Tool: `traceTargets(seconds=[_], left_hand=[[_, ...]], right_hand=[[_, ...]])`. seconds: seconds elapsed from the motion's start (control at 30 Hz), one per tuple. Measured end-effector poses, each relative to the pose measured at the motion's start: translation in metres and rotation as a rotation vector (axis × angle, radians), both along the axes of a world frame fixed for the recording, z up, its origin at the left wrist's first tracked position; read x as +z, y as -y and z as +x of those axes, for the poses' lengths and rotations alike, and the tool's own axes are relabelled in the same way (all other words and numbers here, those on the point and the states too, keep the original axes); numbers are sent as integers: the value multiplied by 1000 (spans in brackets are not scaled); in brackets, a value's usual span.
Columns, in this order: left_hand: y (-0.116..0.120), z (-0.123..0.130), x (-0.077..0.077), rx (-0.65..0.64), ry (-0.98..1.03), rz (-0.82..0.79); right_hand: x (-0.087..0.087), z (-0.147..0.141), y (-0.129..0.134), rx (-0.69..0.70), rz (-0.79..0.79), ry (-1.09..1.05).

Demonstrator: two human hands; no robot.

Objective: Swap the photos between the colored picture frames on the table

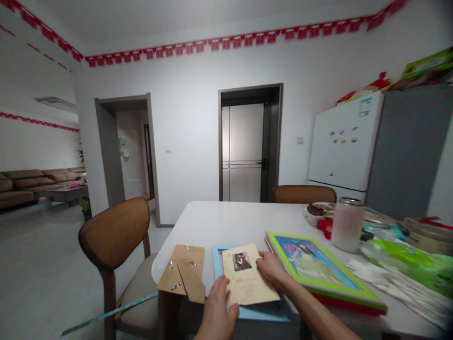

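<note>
A cream card (247, 283) with a small dark picture lies over a light blue frame (217, 259) at the table's front edge. My left hand (219, 307) holds the card's lower left edge between thumb and fingers. At the card's right edge, my right hand (272, 269) grips it, thumb on top. To the left rests a brown backing board (166, 278) with metal clips and a stand flap. A green-edged picture frame (318, 264) is stacked on a red one just right of my right hand.
A pink jar (348, 224), green packaging (410, 264) and white cloth (389, 285) crowd the table's right side. One wooden chair (116, 236) stands at the left, another (304, 193) behind the white table (226, 217). A fridge (343, 146) is at the back right.
</note>
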State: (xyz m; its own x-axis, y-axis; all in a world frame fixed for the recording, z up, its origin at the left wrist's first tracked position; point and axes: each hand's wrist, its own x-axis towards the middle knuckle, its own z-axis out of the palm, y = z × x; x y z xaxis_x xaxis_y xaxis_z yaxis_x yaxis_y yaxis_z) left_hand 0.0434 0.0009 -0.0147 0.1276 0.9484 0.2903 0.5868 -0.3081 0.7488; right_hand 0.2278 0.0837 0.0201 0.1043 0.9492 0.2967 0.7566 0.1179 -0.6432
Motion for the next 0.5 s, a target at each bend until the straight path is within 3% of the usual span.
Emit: traceTargets(seconds=[0.33, 0.5], left_hand=[[-1, -12, 0, -73, -69, 47], [2, -9, 0, -80, -87, 51]], right_hand=[[-2, -16, 4, -19, -77, 181], [-11, -19, 13, -85, 6, 453]])
